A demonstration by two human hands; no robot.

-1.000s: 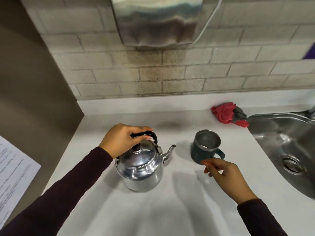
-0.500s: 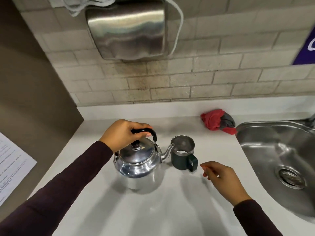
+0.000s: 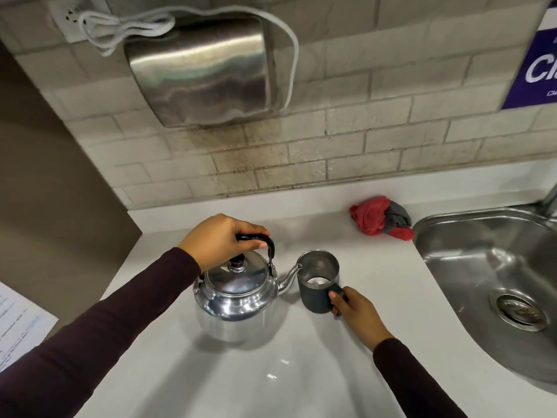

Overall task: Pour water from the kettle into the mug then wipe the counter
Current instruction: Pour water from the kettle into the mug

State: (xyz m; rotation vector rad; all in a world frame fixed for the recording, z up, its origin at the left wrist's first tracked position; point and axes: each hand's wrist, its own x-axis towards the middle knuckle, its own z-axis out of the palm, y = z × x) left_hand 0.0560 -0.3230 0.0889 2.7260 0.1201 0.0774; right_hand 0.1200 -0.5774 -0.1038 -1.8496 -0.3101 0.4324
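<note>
A shiny steel kettle [image 3: 235,294] hangs just above the white counter [image 3: 271,381], tilted a little toward its spout. My left hand [image 3: 219,240] is shut on its black handle. The spout tip reaches the rim of a dark green mug [image 3: 316,292] with a steel inside, which stands upright on the counter. A little water shows at the mug's bottom. My right hand [image 3: 355,312] holds the mug's handle from the near right. A red and grey cloth [image 3: 380,219] lies bunched at the back, beside the sink.
A steel sink [image 3: 494,285] with a drain fills the right side. A steel hand dryer [image 3: 205,70] with a white cord hangs on the tiled wall above. A brown wall panel with a paper sheet [image 3: 18,324] closes the left. A few water drops lie on the near counter.
The kettle has lifted off the counter and its spout has come to the mug's rim. My right hand, held apart before, has closed on the mug's handle.
</note>
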